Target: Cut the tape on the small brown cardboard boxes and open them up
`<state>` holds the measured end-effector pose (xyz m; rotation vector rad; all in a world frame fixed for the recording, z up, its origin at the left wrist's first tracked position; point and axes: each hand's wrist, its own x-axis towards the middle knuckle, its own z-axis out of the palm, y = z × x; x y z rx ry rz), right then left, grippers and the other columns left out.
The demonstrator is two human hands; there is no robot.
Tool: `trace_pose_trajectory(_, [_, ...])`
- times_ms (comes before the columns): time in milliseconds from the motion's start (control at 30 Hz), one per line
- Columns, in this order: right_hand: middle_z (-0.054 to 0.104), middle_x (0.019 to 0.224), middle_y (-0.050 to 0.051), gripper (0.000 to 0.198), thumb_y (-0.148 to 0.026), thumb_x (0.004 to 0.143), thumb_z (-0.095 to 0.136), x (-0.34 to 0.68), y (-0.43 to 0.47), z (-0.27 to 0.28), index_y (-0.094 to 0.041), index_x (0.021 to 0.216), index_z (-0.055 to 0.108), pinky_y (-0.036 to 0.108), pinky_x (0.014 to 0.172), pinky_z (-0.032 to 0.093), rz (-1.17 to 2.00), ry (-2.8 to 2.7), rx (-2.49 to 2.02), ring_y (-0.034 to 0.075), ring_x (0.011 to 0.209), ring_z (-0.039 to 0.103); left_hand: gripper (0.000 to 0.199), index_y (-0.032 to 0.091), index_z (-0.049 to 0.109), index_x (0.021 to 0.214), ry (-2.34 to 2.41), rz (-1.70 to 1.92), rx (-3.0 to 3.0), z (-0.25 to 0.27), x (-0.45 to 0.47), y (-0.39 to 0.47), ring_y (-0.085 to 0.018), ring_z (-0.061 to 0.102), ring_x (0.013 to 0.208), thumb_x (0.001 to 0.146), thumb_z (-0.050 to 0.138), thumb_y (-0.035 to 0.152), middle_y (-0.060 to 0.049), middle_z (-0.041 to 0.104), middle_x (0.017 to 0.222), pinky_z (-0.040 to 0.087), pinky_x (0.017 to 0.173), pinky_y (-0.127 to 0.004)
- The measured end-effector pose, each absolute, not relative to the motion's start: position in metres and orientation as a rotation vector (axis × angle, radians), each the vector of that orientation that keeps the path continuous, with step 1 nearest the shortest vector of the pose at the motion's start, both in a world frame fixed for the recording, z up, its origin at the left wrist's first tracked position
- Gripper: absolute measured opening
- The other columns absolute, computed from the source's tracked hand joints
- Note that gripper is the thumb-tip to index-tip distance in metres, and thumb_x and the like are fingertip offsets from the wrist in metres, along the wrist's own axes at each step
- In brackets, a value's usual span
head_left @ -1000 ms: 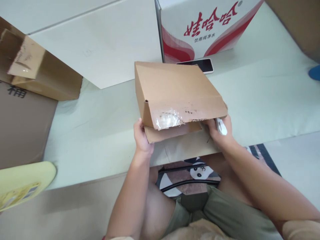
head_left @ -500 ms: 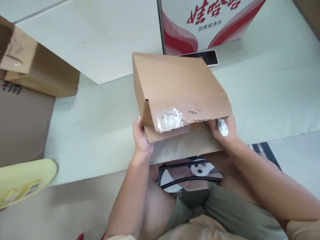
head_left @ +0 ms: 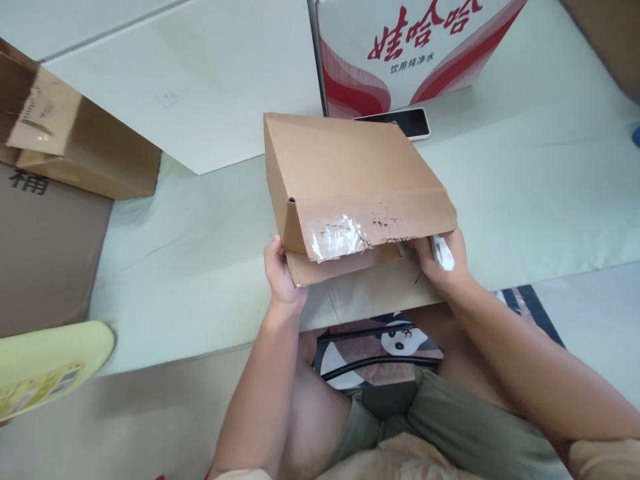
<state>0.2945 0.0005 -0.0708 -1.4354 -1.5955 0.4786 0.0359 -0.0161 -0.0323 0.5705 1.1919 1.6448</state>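
The white board [head_left: 200, 100] and red-and-white box [head_left: 405, 83] stand behind the carton [head_left: 350, 157], which is above the table cloth [head_left: 185, 267] and partly hides a phone [head_left: 415, 123]. The left hand [head_left: 283, 275] grips its near-left corner; the right hand [head_left: 453, 267], at the near-right one, holds a white tool [head_left: 443, 253]. Since the last frame only the view has shifted, showing a blue thing [head_left: 637, 136] far right.

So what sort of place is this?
Perhaps a storeroom or a room at home; I can't tell which. My clues are a cloth-covered table, a brown box and a phone.
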Motion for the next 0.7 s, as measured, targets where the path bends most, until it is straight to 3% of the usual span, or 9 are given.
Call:
trace_pose_trajectory(133, [0.074,0.113,0.016,0.030,-0.048,0.087,0.068,0.294,0.000,-0.070,-0.024,0.105,0.066,0.055,0.096,0.059,0.479,-1.575,-1.456,0.036,0.113,0.070,0.037,0.021,0.074,0.084,1.090,1.638,0.572,-0.028,0.041,-0.016,-0.021,0.076,0.091,0.088,0.063,0.056,-0.002,0.077,0.087,0.060,0.088,-0.029])
trace_pose_trajectory(367, [0.074,0.106,0.014,0.025,-0.041,0.080,0.071,0.289,0.001,-0.063,-0.023,0.097,0.065,0.052,0.083,0.061,0.512,-1.484,-1.462,0.035,0.099,0.072,0.051,0.025,0.077,0.099,1.015,1.567,0.611,-0.021,0.048,-0.018,-0.028,0.069,0.125,0.087,0.061,0.072,-0.007,0.079,0.108,0.057,0.104,-0.035])
trace_pose_trajectory(567, [0.074,0.086,0.008,0.009,-0.035,0.084,0.064,0.290,0.000,-0.064,-0.026,0.086,0.061,0.047,0.074,0.059,0.532,-1.525,-1.469,0.030,0.083,0.071,0.044,0.028,0.075,0.086,1.052,1.445,0.623,-0.015,0.045,-0.024,-0.037,0.072,0.117,0.062,0.080,0.065,-0.008,0.078,0.086,0.063,0.091,-0.045])
trace_pose_trajectory(700, [0.074,0.083,0.008,0.011,-0.036,0.084,0.063,0.291,0.000,-0.064,-0.025,0.084,0.061,0.047,0.072,0.058,0.563,-1.538,-1.471,0.029,0.079,0.070,0.038,0.027,0.074,0.085,1.065,1.437,0.583,-0.014,0.044,-0.023,-0.035,0.075,0.104,0.062,0.075,0.057,-0.007,0.075,0.077,0.063,0.086,-0.043])
